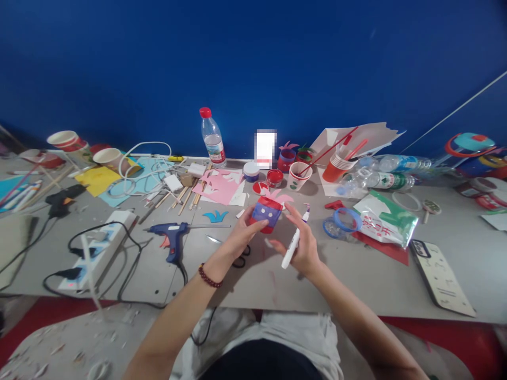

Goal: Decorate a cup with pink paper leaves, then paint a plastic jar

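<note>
Scissors [242, 258] partly behind left hand [244, 230]

Craft workspace: grey table [259, 287] by blue wall [253, 63], strewn with glue gun [175, 237], paint jar [274, 178], cut pink paper [222, 189].

bracelet [209, 276]: dark reddish-brown round beads, left wrist [222, 259] | left hand [240, 234], right hand [304, 248]: bare | forearms [178, 322]: bare | top [259, 361]: black, plain | legwear [301, 335]: white, loose, creased cloth, trousers or shorts can't tell
</note>
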Demonstrator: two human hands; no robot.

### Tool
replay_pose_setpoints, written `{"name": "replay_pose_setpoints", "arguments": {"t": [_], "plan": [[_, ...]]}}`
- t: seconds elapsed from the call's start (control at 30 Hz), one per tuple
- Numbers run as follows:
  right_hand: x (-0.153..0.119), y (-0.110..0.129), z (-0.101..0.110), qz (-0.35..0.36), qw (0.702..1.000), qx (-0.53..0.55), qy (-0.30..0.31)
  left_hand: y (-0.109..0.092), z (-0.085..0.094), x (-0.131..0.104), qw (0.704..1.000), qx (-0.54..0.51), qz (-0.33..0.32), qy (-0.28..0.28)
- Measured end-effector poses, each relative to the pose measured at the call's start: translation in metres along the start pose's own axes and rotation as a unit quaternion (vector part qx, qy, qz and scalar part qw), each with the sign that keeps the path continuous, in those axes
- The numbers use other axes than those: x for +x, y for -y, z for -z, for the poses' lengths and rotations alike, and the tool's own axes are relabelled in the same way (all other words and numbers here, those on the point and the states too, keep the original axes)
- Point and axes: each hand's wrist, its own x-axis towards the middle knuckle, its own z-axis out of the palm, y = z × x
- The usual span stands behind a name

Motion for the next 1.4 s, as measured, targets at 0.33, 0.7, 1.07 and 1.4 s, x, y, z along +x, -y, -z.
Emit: {"name": "replay_pose_setpoints", "arguments": {"t": [0.33,0.7,1.07,1.4], "plan": [[-0.005,-0.003,0.002,-0.071,0.990,0.067,-0.100,0.004,-0.003,0.003,0.998,-0.051,0.033,-0.022],[0.001,0.008,0.003,-0.244,0.937,0.230,-0.096,0.005,-0.004,0.004,0.995,0.017,-0.025,-0.098],[0.005,0.006,0.007,-0.288,0.910,0.291,-0.070,0.009,-0.006,0.002,0.995,0.044,0.006,-0.090],[0.000,-0.001,0.007,-0.301,0.919,0.250,-0.043,0.012,-0.004,0.001,0.996,0.002,0.036,-0.086]]}}
